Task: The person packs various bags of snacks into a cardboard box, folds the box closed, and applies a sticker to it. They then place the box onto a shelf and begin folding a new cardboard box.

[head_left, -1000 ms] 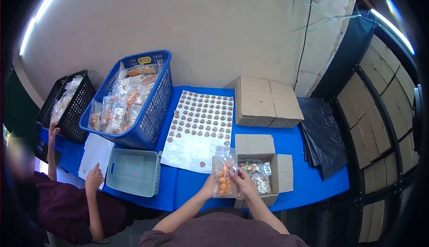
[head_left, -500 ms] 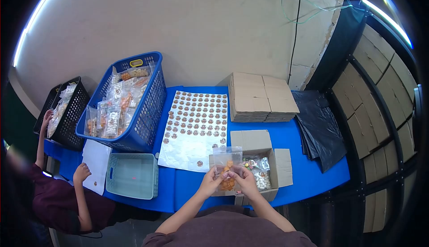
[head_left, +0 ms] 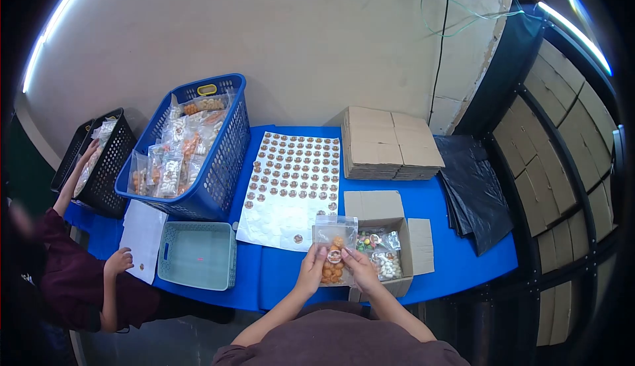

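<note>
Between my two hands is a clear zip bag of round orange snacks (head_left: 333, 274), held upright over the front of the table. A round label (head_left: 334, 255) shows on the bag's face. My left hand (head_left: 310, 268) grips the bag's left edge, its thumb close to the label. On the other edge, my right hand (head_left: 361, 270) pinches the bag, its thumb just right of the label. Right behind the bag stands an open cardboard box (head_left: 415, 249) with bags of white and of multicoloured pieces inside. The sheet of round stickers (head_left: 270, 224) lies beyond my left hand.
A blue basket (head_left: 221, 161) full of snack bags and a pale green tray (head_left: 231, 260) stand left. Flat cardboard boxes (head_left: 374, 134) and black plastic bags (head_left: 473, 194) lie at right. A co-worker's hand (head_left: 89, 151) reaches into a black basket (head_left: 106, 174).
My thumbs have moved apart on the bag, so the round label now shows between them. The co-worker's far hand has moved further into the black basket.
</note>
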A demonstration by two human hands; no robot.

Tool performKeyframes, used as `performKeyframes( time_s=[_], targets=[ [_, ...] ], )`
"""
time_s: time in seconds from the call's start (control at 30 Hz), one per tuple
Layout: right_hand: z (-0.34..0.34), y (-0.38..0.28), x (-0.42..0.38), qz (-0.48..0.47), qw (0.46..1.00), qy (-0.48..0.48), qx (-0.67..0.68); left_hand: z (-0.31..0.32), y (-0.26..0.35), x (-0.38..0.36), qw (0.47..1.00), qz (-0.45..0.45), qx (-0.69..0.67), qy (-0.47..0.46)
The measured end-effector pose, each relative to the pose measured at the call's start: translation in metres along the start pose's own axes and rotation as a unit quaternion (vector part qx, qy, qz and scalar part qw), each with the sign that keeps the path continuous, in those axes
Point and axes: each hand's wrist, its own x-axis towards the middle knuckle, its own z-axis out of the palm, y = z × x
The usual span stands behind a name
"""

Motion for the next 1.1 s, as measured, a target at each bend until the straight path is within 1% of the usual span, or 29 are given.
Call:
performKeyframes(
  time_s=[0.03, 0.07, 0.1, 0.13, 0.17, 0.2, 0.27, 0.3, 0.33, 0.37, 0.4, 0.43, 0.47, 0.5, 0.53, 0.6, 0.63, 0.7, 0.73, 0.77, 0.8, 0.83, 0.9, 0.97, 1.0, 1.07, 1.1],
  targets=[
    [0.003, -0.012, -0.006, 0.03, 0.998, 0.016, 0.055, 0.002, 0.007, -0.001, 1.0, 0.0, 0.001, -0.001],
    [0.004, -0.019, -0.009, 0.061, 0.992, 0.031, 0.11, 0.005, 0.015, -0.004, 1.0, -0.023, 0.007, -0.018],
    [0.003, -0.017, -0.008, 0.06, 0.992, 0.031, 0.109, 0.008, 0.023, -0.006, 0.998, -0.045, 0.013, -0.034],
    [0.0, -0.012, -0.007, 0.012, 0.998, 0.021, 0.052, 0.012, 0.027, -0.008, 0.998, -0.044, 0.012, -0.034],
    [-0.002, -0.008, -0.007, -0.036, 0.999, 0.011, -0.005, 0.016, 0.029, -0.01, 0.997, -0.019, 0.052, -0.05],
    [-0.003, -0.008, -0.008, -0.037, 0.999, 0.009, -0.006, 0.019, 0.029, -0.011, 0.994, 0.006, 0.093, -0.065],
    [-0.006, -0.01, -0.009, -0.008, 0.999, -0.017, 0.032, 0.017, 0.02, -0.01, 0.994, 0.013, 0.093, -0.052],
    [-0.008, -0.004, -0.007, 0.0, 0.999, 0.004, 0.054, 0.016, 0.017, -0.009, 0.995, 0.004, 0.09, -0.041],
    [-0.01, -0.003, -0.007, -0.006, 0.999, 0.001, 0.05, 0.015, 0.013, -0.007, 0.996, -0.001, 0.086, -0.03],
    [-0.011, -0.002, -0.007, 0.002, 0.999, 0.012, 0.042, 0.014, 0.002, -0.006, 0.999, -0.022, 0.007, -0.025],
    [-0.008, -0.006, -0.008, 0.013, 0.999, 0.023, 0.035, 0.016, 0.007, -0.005, 1.0, -0.017, 0.006, -0.023],
    [0.0, -0.018, -0.013, -0.01, 1.0, 0.024, -0.011, 0.017, 0.013, -0.009, 0.999, -0.012, -0.019, -0.044],
    [0.001, -0.016, -0.011, -0.01, 1.0, 0.017, -0.012, 0.018, 0.02, -0.012, 0.997, -0.007, -0.043, -0.063],
    [0.004, -0.013, -0.011, -0.031, 0.999, 0.014, -0.028, 0.02, 0.028, -0.011, 0.997, 0.021, 0.023, -0.076],
    [0.007, -0.011, -0.012, -0.052, 0.998, 0.012, -0.044, 0.018, 0.034, -0.01, 0.997, 0.02, 0.024, -0.071],
    [0.01, -0.008, -0.011, -0.045, 0.998, 0.019, -0.04, 0.013, 0.041, -0.011, 0.994, -0.031, 0.061, -0.08],
    [0.011, -0.01, -0.01, -0.042, 0.998, 0.027, -0.038, 0.011, 0.035, -0.011, 0.994, -0.03, 0.061, -0.08],
    [0.015, -0.014, -0.009, -0.041, 0.998, 0.026, -0.029, 0.007, 0.021, -0.009, 0.999, 0.006, 0.006, -0.044],
    [0.017, -0.016, -0.01, -0.037, 0.999, 0.024, -0.017, 0.006, 0.021, -0.01, 0.999, 0.006, 0.007, -0.043],
    [0.018, -0.02, -0.012, -0.036, 0.999, 0.023, -0.016, 0.008, 0.03, -0.014, 0.996, 0.017, -0.043, -0.077],
    [0.016, -0.026, -0.015, -0.018, 0.999, 0.01, -0.048, 0.01, 0.039, -0.018, 0.989, 0.026, -0.092, -0.11],
    [0.014, -0.03, -0.016, 0.0, 0.997, -0.003, -0.08, 0.013, 0.045, -0.021, 0.99, 0.023, -0.091, -0.108],
    [0.004, -0.034, -0.015, 0.014, 0.998, -0.018, -0.057, 0.022, 0.056, -0.025, 0.992, 0.009, 0.013, -0.128],
    [0.004, -0.044, -0.014, 0.021, 0.999, -0.038, -0.011, 0.027, 0.061, -0.025, 0.992, -0.005, 0.022, -0.123],
    [0.004, -0.047, -0.013, 0.023, 0.999, -0.036, -0.011, 0.029, 0.062, -0.027, 0.992, -0.017, 0.032, -0.12],
    [-0.001, -0.052, -0.014, 0.051, 0.995, -0.026, -0.083, 0.027, 0.048, -0.024, 0.992, -0.011, 0.04, -0.121],
    [-0.009, -0.052, -0.012, 0.063, 0.989, -0.063, -0.12, 0.027, 0.044, -0.024, 0.992, -0.004, 0.049, -0.12]
  ],
)
